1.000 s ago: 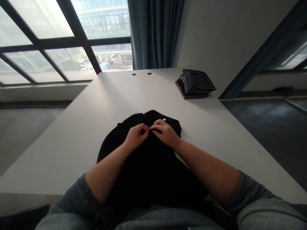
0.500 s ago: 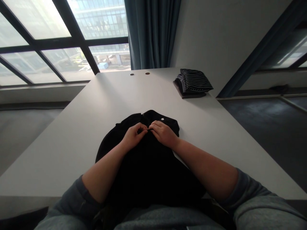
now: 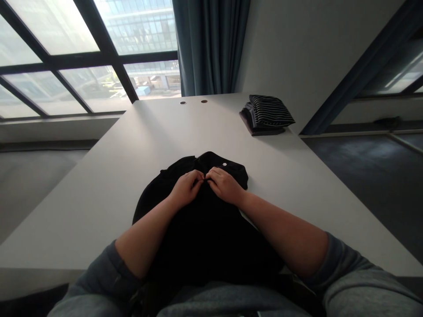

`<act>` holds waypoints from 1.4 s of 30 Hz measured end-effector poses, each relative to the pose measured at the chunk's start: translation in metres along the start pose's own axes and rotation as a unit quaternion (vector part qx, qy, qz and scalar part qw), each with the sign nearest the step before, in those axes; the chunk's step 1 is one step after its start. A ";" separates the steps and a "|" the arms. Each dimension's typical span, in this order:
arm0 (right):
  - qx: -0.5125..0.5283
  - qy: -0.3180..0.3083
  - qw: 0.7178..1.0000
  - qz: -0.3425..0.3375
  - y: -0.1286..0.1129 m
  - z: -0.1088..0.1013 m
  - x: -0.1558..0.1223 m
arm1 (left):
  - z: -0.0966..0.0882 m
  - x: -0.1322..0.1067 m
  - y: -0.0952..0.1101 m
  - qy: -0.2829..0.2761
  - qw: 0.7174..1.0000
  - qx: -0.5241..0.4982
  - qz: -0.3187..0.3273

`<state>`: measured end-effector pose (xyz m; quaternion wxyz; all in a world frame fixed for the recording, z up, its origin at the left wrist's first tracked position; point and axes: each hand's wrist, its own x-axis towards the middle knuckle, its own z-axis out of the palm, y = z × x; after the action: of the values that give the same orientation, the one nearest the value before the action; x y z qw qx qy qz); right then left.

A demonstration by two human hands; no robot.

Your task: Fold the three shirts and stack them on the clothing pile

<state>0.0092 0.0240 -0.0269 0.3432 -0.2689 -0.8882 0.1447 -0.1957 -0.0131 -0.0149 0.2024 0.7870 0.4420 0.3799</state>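
Note:
A black garment (image 3: 205, 237) with a small white mark near its far right side lies over the front of the table and hangs toward me. Both hands meet at its upper middle. My left hand (image 3: 187, 187) is closed, pinching the dark cloth with thumb and fingers. Right beside it, my right hand (image 3: 225, 185) is also closed on the fabric, its fingertips almost touching those of the left. The exact bit of cloth between the fingertips is too dark and small to make out.
A white table (image 3: 109, 198) spreads under the garment. At its back right sits a stack of folded clothes (image 3: 269, 114), a striped one on top. Two round inserts lie near the far edge. Behind are a blue curtain (image 3: 211, 48) and a window (image 3: 142, 26).
My left fingers have drawn closer together at the pinch, narrowing the gap between thumb and fingers. My right hand and the garment stay nearly as they were.

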 end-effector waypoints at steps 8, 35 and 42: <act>0.076 0.074 0.992 0.067 0.004 0.000 -0.002 | -0.004 0.000 0.003 -0.004 0.997 -0.060 -0.044; 0.058 0.052 0.996 0.050 0.011 0.005 -0.001 | 0.015 -0.002 0.018 0.034 0.976 0.213 -0.040; 0.064 0.065 0.995 0.037 0.007 0.002 -0.001 | 0.012 -0.001 0.019 0.056 0.984 0.149 -0.077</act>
<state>0.0112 0.0286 -0.0324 0.4107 -0.2882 -0.8426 0.1959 -0.1766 -0.0237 -0.0105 0.0863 0.7493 0.5639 0.3364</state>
